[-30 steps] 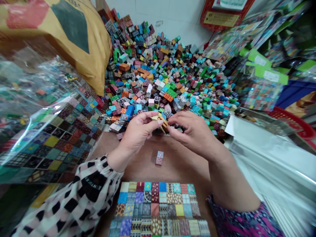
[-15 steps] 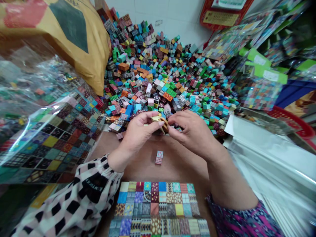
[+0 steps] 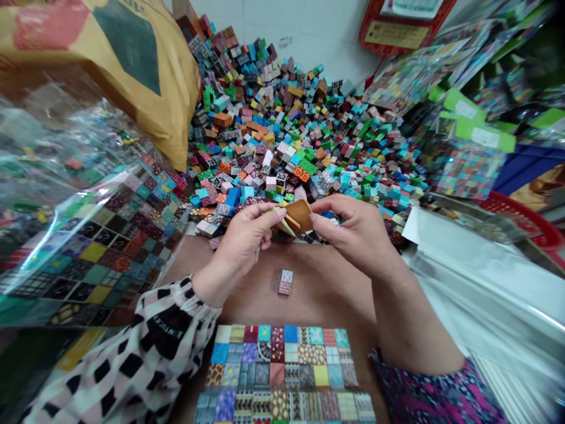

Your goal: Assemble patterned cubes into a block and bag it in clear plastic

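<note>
Over the front edge of a heap of small patterned blocks (image 3: 291, 141), my left hand (image 3: 242, 235) is closed on a pale yellow piece (image 3: 286, 228) with a thin orange-brown strip along it. My right hand (image 3: 353, 229) pinches the right edge of a flat orange-brown piece (image 3: 300, 213). The two pieces touch or lie close together; whether they are joined I cannot tell. Below the hands, a small pink-and-light-blue block (image 3: 285, 282) lies on the brown table (image 3: 251, 294). Nearer to me, rows of patterned blocks (image 3: 282, 356) sit side by side.
At the left are a yellow sack (image 3: 176, 118) and clear plastic bags (image 3: 101, 259) of patterned blocks. On the right lie white sheets or trays (image 3: 477, 265), a red basket (image 3: 525, 218) and packed block sets (image 3: 468, 165) with green labels. A tiled wall (image 3: 265, 17) stands behind.
My right hand has moved slightly right, and the orange-brown piece now shows its flat face between the hands. The left hand has turned a little. The block on the table lies still.
</note>
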Motion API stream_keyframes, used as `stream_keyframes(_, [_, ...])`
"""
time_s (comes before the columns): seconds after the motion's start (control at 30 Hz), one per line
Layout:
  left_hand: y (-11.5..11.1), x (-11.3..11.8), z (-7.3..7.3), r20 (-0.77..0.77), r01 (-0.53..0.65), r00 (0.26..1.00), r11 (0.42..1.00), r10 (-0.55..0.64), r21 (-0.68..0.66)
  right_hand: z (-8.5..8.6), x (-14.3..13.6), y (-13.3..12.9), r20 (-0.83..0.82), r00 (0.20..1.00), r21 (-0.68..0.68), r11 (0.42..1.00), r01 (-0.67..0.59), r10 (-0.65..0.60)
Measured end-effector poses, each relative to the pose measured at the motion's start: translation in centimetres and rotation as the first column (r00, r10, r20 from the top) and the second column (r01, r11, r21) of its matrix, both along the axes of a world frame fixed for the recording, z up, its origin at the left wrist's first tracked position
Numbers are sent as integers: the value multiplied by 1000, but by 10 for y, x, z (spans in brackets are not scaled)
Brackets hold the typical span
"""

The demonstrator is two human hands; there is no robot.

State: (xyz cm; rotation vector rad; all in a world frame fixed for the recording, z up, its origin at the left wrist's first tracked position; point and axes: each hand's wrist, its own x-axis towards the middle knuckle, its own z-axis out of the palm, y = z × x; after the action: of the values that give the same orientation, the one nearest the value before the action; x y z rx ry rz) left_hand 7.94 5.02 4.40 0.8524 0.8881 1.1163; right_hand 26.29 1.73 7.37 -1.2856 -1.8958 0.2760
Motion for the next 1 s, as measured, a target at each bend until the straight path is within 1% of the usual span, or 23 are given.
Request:
stream_keyframes(0.07, [-1,0,2,31,9,999,999,-7,-47,0,1,1,-125,992,-70,997,10,-18])
stream_keyframes(0.17, [-1,0,3,79,41,996,993,-33,-111,-1,4,2,-308,951,-183,983,-19,-39])
stream_keyframes(0.27, [0,-2,5,141,76,989,978,-49,-195,-1,5,3,-445,893,-233,972,-41,-69])
stream_keyframes(0.37, [2,-2,7,191,91,981,956,-38,-280,2,7,3,-521,851,-238,969,-68,-68])
stream_keyframes(0.43, [2,-3,8,219,106,975,944,-37,-312,6,7,2,-543,839,-266,955,-134,-34])
stream_keyframes(0.53, [2,-3,8,277,126,960,934,-30,-335,14,7,-6,-552,832,-324,908,-266,47])
stream_keyframes(0.6, [2,-4,7,309,155,950,921,-41,-356,20,7,-17,-557,820,-350,858,-377,133])
stream_keyframes(0.67, [2,-5,6,331,194,941,906,-64,-377,26,7,-29,-571,780,-362,774,-520,257])
stream_keyframes(0.7, [2,-5,6,339,208,938,899,-72,-384,30,7,-36,-585,744,-355,722,-593,323])
stream_keyframes(0.73, [2,-5,6,346,220,935,893,-78,-392,35,6,-41,-601,695,-335,665,-668,395])
stream_keyframes(0.8, [3,-5,6,358,238,930,881,-85,-409,47,4,-48,-610,575,-297,515,-804,546])
stream_keyframes(0.87, [4,-5,6,364,259,926,866,-98,-427,59,2,-49,-593,470,-312,352,-882,654])
stream_keyframes(0.9, [4,-5,6,362,267,926,861,-104,-433,64,2,-49,-578,449,-343,296,-891,681])
stream_keyframes(0.93, [4,-5,6,360,271,926,858,-110,-436,66,2,-50,-561,456,-375,279,-884,691])
stream_keyframes(0.97, [4,-4,6,356,274,927,856,-115,-438,64,4,-53,-534,489,-403,300,-864,689])
stream_keyframes(1.0, [4,-4,6,351,277,929,854,-121,-440,56,7,-58,-496,541,-421,357,-834,679])
